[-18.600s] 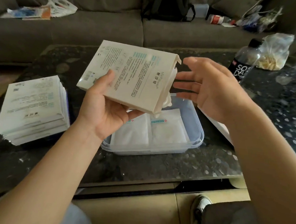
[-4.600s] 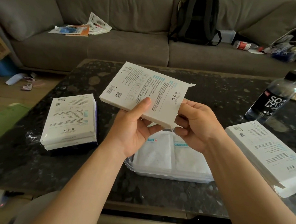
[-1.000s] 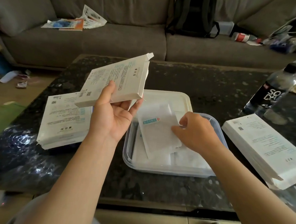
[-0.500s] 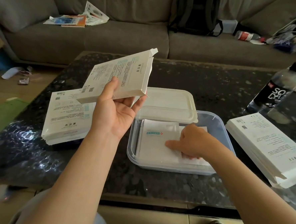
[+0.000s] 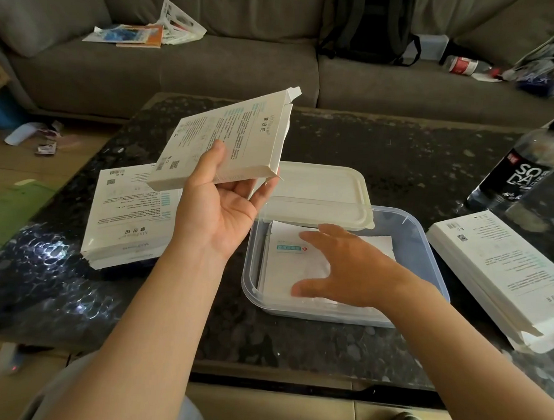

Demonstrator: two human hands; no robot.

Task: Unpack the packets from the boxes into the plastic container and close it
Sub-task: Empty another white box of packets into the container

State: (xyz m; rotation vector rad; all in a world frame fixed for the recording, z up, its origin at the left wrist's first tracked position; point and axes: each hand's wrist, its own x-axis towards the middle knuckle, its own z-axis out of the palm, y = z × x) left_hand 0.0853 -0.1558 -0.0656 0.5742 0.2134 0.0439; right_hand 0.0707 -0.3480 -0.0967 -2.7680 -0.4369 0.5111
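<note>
My left hand (image 5: 219,206) holds a flat white box (image 5: 231,139) tilted up over the table, its end flap open at the upper right. A clear plastic container (image 5: 427,248) sits in the middle of the dark table. White packets (image 5: 290,262) lie flat inside it. My right hand (image 5: 340,265) hovers over the packets with fingers spread and nothing in them. The container's white lid (image 5: 319,193) leans on its far rim. A stack of white boxes (image 5: 129,213) lies to the left, and more boxes (image 5: 505,272) lie to the right.
A dark soda bottle (image 5: 525,166) stands at the right edge of the table. Behind the table runs a grey sofa (image 5: 213,63) with papers, a black backpack (image 5: 374,24) and clutter on it. Litter lies on the floor to the left.
My right hand laid a packet down in the container, pressed it flat, and has now lifted off with fingers spread. My left hand keeps the box raised.
</note>
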